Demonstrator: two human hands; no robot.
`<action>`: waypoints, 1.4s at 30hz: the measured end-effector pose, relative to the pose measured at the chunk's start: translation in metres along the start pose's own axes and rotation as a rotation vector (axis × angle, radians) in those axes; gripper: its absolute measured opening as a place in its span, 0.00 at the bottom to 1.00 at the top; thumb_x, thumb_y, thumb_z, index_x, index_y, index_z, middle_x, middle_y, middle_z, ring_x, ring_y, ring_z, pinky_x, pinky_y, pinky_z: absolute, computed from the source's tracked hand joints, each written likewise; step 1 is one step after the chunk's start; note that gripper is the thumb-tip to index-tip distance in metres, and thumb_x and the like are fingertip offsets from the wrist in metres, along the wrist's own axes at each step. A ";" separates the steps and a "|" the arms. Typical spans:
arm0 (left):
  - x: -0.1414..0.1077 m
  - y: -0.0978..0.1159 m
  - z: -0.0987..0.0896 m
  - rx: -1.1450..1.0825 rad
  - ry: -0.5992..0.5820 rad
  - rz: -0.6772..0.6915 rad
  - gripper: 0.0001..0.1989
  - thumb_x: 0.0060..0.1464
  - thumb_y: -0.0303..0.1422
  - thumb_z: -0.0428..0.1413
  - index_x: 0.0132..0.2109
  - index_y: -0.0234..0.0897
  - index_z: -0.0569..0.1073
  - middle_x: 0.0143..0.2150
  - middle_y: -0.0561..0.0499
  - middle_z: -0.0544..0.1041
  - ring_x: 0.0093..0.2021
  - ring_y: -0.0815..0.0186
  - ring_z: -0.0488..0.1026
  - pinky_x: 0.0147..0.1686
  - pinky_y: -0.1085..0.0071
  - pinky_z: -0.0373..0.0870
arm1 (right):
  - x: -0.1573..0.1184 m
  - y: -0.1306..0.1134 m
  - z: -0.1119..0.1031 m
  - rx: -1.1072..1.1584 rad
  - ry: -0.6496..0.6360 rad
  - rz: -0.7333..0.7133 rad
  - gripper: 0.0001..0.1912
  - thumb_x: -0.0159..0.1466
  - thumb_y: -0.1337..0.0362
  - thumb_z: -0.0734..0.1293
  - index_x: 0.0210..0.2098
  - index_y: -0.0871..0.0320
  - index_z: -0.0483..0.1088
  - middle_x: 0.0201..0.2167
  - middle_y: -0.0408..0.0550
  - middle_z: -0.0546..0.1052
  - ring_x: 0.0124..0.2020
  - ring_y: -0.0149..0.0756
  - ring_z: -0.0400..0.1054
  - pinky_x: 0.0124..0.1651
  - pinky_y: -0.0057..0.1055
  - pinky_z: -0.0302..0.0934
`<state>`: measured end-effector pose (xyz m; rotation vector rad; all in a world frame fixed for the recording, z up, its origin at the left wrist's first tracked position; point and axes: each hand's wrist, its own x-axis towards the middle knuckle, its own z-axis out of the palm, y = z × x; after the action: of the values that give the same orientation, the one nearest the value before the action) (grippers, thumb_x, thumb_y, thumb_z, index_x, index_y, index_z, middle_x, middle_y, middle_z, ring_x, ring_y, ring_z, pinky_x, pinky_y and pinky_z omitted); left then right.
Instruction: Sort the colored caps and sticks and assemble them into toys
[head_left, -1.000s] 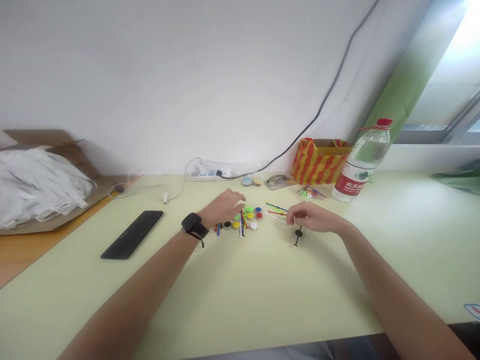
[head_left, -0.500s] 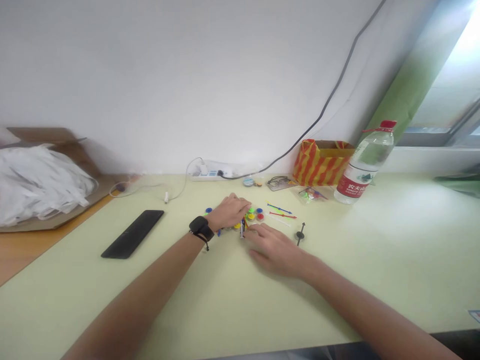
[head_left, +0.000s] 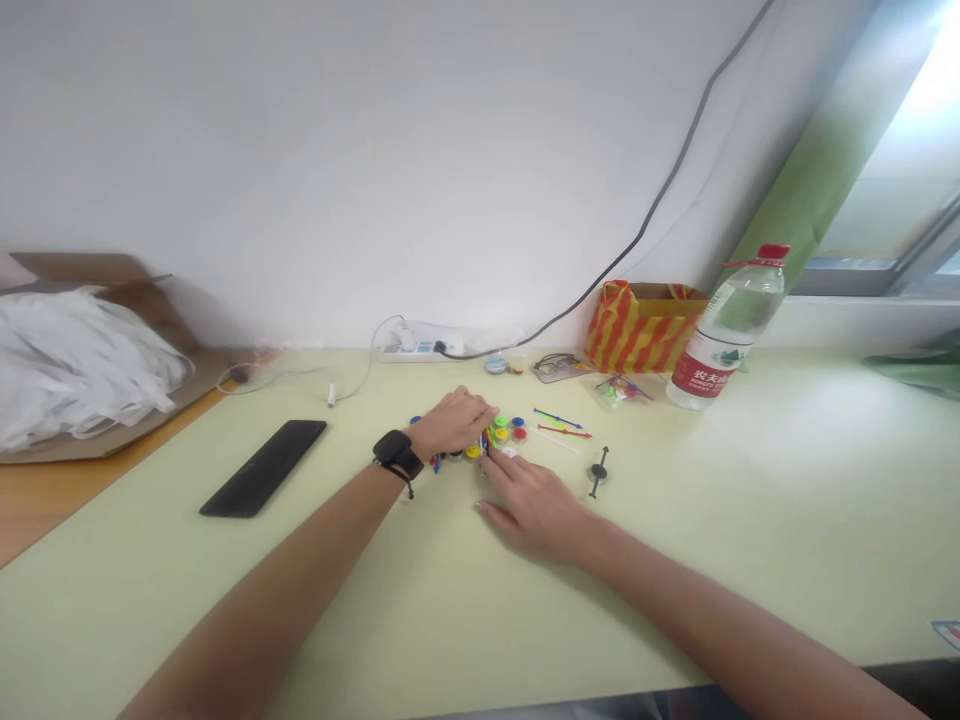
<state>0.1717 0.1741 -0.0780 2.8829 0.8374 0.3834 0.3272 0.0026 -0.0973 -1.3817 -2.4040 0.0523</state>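
Coloured arrows point(head_left: 486, 440) are reached by the right hand point(head_left: 541, 508), now brought left. Its grip and the left hand's point(head_left: 454, 424) cannot be told.

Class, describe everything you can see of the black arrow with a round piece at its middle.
The black arrow is thin and looks like plastic, with a pointed head at its far end and a small flared tail nearer the person. The round piece is dark with a paler rim. Together they lie on the table, the head slanting slightly rightward, right of both hands. Neither hand touches them.
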 end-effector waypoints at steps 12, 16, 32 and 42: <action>-0.002 -0.005 -0.004 -0.021 -0.023 0.011 0.20 0.70 0.39 0.43 0.46 0.41 0.80 0.46 0.45 0.80 0.47 0.55 0.71 0.53 0.59 0.65 | 0.000 0.003 0.000 0.062 -0.002 0.058 0.20 0.71 0.60 0.63 0.59 0.59 0.67 0.59 0.60 0.74 0.59 0.52 0.69 0.57 0.46 0.67; -0.002 -0.010 -0.003 -0.015 -0.043 -0.013 0.17 0.67 0.37 0.47 0.51 0.40 0.80 0.50 0.44 0.80 0.52 0.52 0.71 0.54 0.59 0.66 | -0.001 0.001 -0.001 0.091 -0.010 0.025 0.18 0.70 0.60 0.63 0.57 0.58 0.69 0.58 0.59 0.76 0.58 0.50 0.70 0.56 0.44 0.67; 0.001 0.000 0.001 0.003 -0.031 -0.036 0.16 0.67 0.37 0.48 0.44 0.42 0.81 0.50 0.44 0.81 0.52 0.49 0.69 0.53 0.53 0.64 | -0.003 0.001 -0.016 0.095 -0.061 -0.044 0.11 0.71 0.62 0.63 0.52 0.54 0.71 0.50 0.51 0.78 0.46 0.42 0.74 0.44 0.36 0.66; -0.003 0.009 -0.011 -0.018 0.008 -0.034 0.21 0.68 0.45 0.49 0.57 0.40 0.77 0.56 0.44 0.79 0.59 0.50 0.67 0.60 0.56 0.63 | -0.004 0.060 -0.052 0.362 0.017 0.092 0.12 0.61 0.73 0.63 0.40 0.56 0.74 0.37 0.45 0.79 0.31 0.34 0.69 0.35 0.30 0.61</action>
<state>0.1707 0.1648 -0.0661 2.8480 0.8786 0.3974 0.3957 0.0224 -0.0624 -1.3102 -2.1779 0.4729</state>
